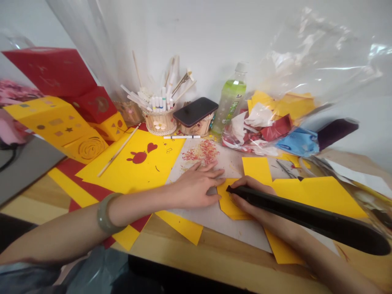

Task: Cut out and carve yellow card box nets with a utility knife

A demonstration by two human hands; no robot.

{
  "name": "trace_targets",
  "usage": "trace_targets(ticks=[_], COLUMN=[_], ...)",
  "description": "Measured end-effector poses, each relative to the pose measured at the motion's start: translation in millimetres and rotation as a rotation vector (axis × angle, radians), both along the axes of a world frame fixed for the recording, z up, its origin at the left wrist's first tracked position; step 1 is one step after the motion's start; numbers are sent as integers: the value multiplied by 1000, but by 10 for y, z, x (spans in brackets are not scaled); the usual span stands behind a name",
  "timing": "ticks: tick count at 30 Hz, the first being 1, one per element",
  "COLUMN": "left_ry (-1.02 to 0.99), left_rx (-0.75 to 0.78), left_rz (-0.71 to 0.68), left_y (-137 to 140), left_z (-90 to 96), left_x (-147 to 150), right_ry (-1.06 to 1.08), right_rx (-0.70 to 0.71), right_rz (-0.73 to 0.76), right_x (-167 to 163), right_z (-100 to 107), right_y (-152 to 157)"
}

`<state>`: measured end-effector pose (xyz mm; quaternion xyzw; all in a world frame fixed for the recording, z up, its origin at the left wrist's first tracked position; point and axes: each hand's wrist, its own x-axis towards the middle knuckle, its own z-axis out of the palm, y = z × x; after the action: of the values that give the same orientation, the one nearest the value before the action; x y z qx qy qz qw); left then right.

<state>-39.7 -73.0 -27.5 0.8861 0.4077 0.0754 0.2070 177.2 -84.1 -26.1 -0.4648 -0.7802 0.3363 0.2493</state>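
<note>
My left hand (196,185) lies flat on a pale grey board (183,196), fingers stretched toward the left edge of a small yellow card piece (230,206). A green bangle (109,212) circles that wrist. My right hand (255,194) is closed round a long black pen-like tool (306,216), its narrow end pointing at the small yellow card. The tool's exact kind is unclear, and it covers part of this hand. Beyond my left hand lie red and yellow paper scraps (202,151). A larger creased yellow card (318,194) spreads to the right of my right hand.
Yellow sheets (122,175) with red cut-outs and a thin stick (119,149) lie left. Behind stand a pen basket (159,122), a phone (196,111) on another basket, a green drink bottle (231,98) and a plastic bag of scraps (257,130). Scissors (286,169) lie right.
</note>
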Motion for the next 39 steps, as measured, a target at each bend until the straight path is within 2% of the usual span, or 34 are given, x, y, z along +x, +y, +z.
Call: trace_targets(ticks=[5,12,20,27,39], left_ry=[4,38,50,49,55], left_rx=[2,29,49,57,63], left_rz=[-5,-5,-6,-5,-17], left_y=[-2,-12,-9,-5,9], left_z=[3,-8,-13,-14,-33], left_x=[-4,11,4,6,3], right_ry=[-34,-42,-78,-94,-115], right_rx=[31,182,412,396,358], right_rz=[-14,-81,87,132,108], right_x=[-46,-144,-123,-111,-105], right_z=[23,-51,-95,-36,-51], right_y=[-18,-77,-64,-91,-90])
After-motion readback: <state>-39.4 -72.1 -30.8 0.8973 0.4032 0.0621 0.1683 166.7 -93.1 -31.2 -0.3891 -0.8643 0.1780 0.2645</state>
